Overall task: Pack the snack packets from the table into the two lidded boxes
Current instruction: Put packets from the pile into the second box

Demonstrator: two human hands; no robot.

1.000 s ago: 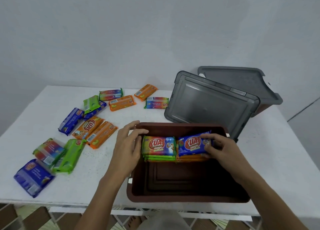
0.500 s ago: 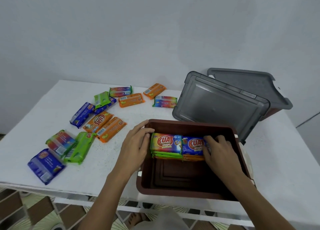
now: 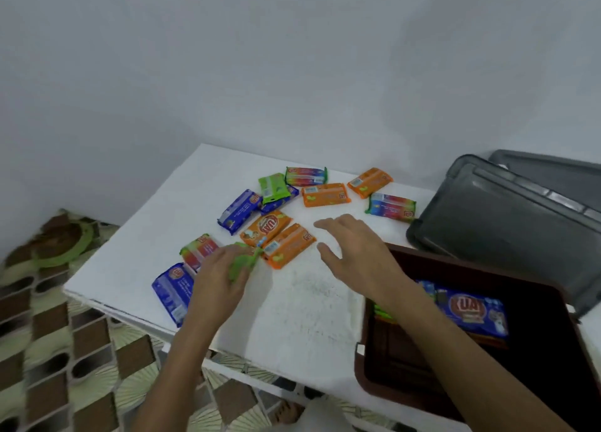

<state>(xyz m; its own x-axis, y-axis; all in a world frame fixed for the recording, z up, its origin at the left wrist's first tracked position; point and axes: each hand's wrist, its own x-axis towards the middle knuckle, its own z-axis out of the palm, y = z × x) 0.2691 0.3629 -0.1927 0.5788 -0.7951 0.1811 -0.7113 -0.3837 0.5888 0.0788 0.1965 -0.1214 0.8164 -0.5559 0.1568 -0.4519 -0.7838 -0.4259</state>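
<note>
Several snack packets lie scattered on the white table (image 3: 292, 304). My left hand (image 3: 218, 277) curls its fingers round a green packet (image 3: 243, 261), next to a rainbow packet (image 3: 199, 250) and a blue packet (image 3: 171, 291). My right hand (image 3: 354, 256) hovers with fingers spread, holding nothing, just right of two orange packets (image 3: 287, 244). The open brown box (image 3: 361, 353) sits at the lower right. A blue packet (image 3: 471, 311) lies on top of stacked packets inside it; my right forearm hides part of them.
A grey lid (image 3: 507, 233) leans behind the brown box, with a second grey-lidded box (image 3: 553, 174) behind it. More packets lie at the back: blue (image 3: 238, 211), green (image 3: 272, 187), rainbow (image 3: 392, 207), orange (image 3: 325, 194). The table's left edge drops to a tiled floor.
Both hands left the brown box and moved left over the table. My left hand now grips the green packet. The view swung left, so the box sits at the right.
</note>
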